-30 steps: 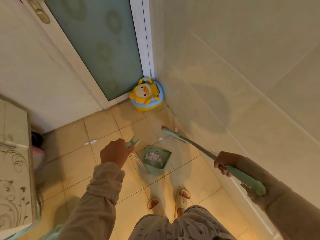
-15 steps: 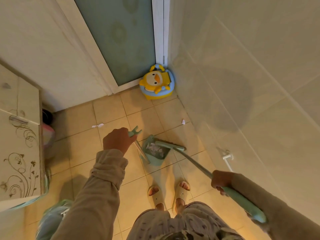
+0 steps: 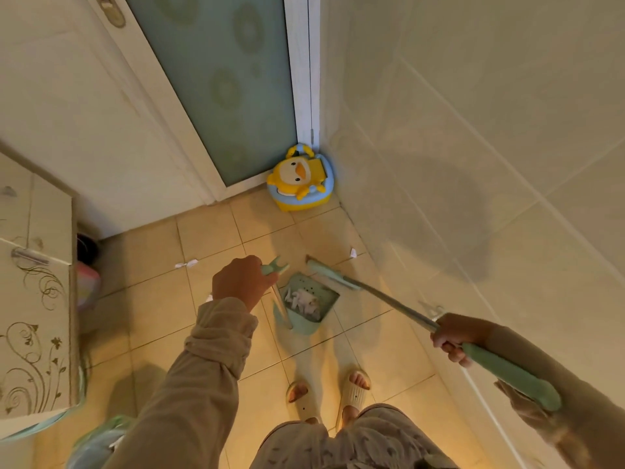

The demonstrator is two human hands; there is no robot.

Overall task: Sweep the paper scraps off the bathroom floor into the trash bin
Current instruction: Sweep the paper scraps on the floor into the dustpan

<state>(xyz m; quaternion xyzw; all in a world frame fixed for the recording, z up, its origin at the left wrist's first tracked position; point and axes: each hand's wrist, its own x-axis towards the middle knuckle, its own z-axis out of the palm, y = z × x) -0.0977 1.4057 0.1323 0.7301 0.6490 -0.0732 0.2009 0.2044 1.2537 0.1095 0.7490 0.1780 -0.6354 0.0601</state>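
**Dustpan and broom at the corner tiles**

Below my headcam, on the tan bathroom floor (image 3: 216, 309), I have both hands busy. My left hand (image 3: 241, 282) is closed in a fist around the mint-green top of the dustpan handle (image 3: 274, 267), whose forked end sticks out past my knuckles. The dustpan (image 3: 309, 304) sits on the tiles just ahead of my two slippered feet (image 3: 338, 394), and a heap of white paper scraps (image 3: 304, 301) lies inside it.

My right hand (image 3: 455, 336) is wrapped tight around the broom handle (image 3: 500, 370), where the metal shaft meets the green grip. The broom head (image 3: 329, 275) lies at the far rim of the dustpan, angled toward the wall.

Two scraps are loose on the floor: one small white piece (image 3: 352, 252) near the base of the tiled wall (image 3: 473, 164), just beyond the broom head, and a twisted strip (image 3: 186, 264) well to the left of my left hand.

A yellow duck potty (image 3: 299, 179) stands in the corner by the frosted door (image 3: 216, 79). A patterned cabinet (image 3: 33, 299) fills the left edge.
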